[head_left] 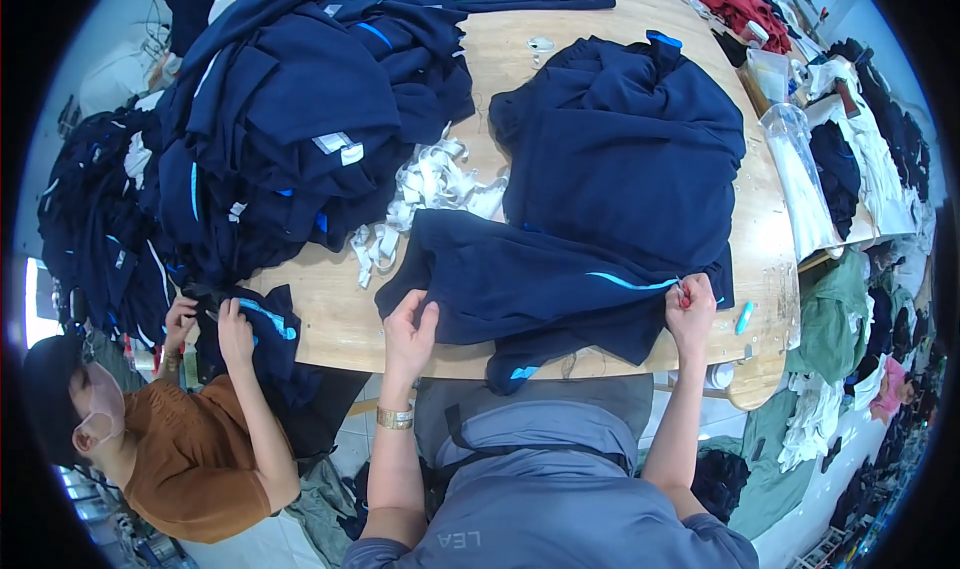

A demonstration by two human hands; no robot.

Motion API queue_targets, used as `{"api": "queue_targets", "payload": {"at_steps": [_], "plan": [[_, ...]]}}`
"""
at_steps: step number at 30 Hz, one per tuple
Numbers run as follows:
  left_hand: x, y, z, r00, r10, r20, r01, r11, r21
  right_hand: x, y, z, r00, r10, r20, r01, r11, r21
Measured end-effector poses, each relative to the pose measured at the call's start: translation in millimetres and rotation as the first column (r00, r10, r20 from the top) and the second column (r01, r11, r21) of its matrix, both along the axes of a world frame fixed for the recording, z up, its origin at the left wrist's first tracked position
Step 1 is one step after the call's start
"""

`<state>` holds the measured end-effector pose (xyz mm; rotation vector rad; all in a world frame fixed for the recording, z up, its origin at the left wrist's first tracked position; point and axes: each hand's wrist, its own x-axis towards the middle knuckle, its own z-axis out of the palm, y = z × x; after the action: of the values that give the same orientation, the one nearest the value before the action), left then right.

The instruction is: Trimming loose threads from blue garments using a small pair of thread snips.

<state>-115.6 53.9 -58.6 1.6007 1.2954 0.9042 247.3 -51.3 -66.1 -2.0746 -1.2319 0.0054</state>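
Observation:
A navy garment with a light-blue stripe along one side is stretched across the table edge in front of me. My left hand pinches its left end between thumb and fingers. At the stripe's right end, my right hand is closed around a small red-handled tool, its kind mostly hidden by the fingers. The garment's edge meets that hand. Just beyond lies a tall stack of folded navy garments. A turquoise stick-like object rests to the right of my right hand.
A big heap of navy garments fills the table's left side, with white fabric strips beside it. At the left, a masked co-worker handles another navy piece. Clear plastic bags and piled clothes stand along the right.

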Motion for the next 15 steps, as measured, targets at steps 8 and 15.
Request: {"api": "queue_targets", "payload": {"at_steps": [8,15], "plan": [[20.3,4.4,19.7,0.87,-0.055,0.49,0.132,0.983,-0.125,-79.5,37.3,44.5,0.761,0.599,-0.248,-0.539,0.797,0.271],[49.0,-16.6,71.6,0.925,-0.291,0.245,0.27,0.956,0.117,-122.4,51.3,59.7,0.645,0.68,-0.35,-0.598,0.734,0.323]]}}
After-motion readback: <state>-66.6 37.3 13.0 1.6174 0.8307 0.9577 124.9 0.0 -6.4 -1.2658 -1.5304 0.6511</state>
